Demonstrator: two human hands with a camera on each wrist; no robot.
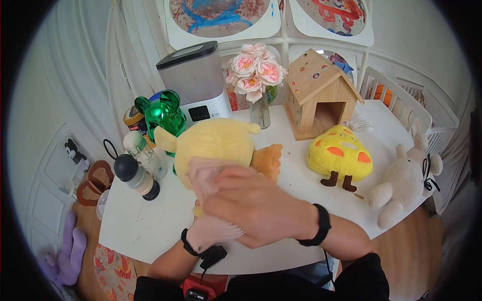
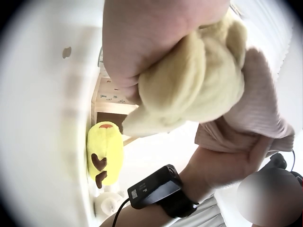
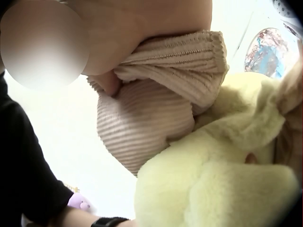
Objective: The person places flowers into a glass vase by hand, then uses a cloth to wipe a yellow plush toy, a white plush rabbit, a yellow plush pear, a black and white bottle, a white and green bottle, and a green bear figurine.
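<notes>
My left hand (image 2: 156,42) grips a pale yellow plush toy (image 1: 216,140) over the front of the table; in the head view that hand is mostly hidden behind the right one. An orange-brown scalloped piece (image 1: 268,161) shows at the toy's right side. My right hand (image 1: 261,205) holds a ribbed, pale pink cloth (image 3: 147,118) bunched in its fingers. The cloth lies against the plush in the right wrist view. Blur covers part of the cloth and fingers in the head view.
On the white table (image 1: 135,226) stand bottles (image 1: 134,175), a shiny green bear figure (image 1: 164,115), a grey-white dispenser (image 1: 193,75), a flower vase (image 1: 260,110) and a wooden house (image 1: 321,95). At right sit a yellow plush with legs (image 1: 340,155) and a beige plush (image 1: 404,180).
</notes>
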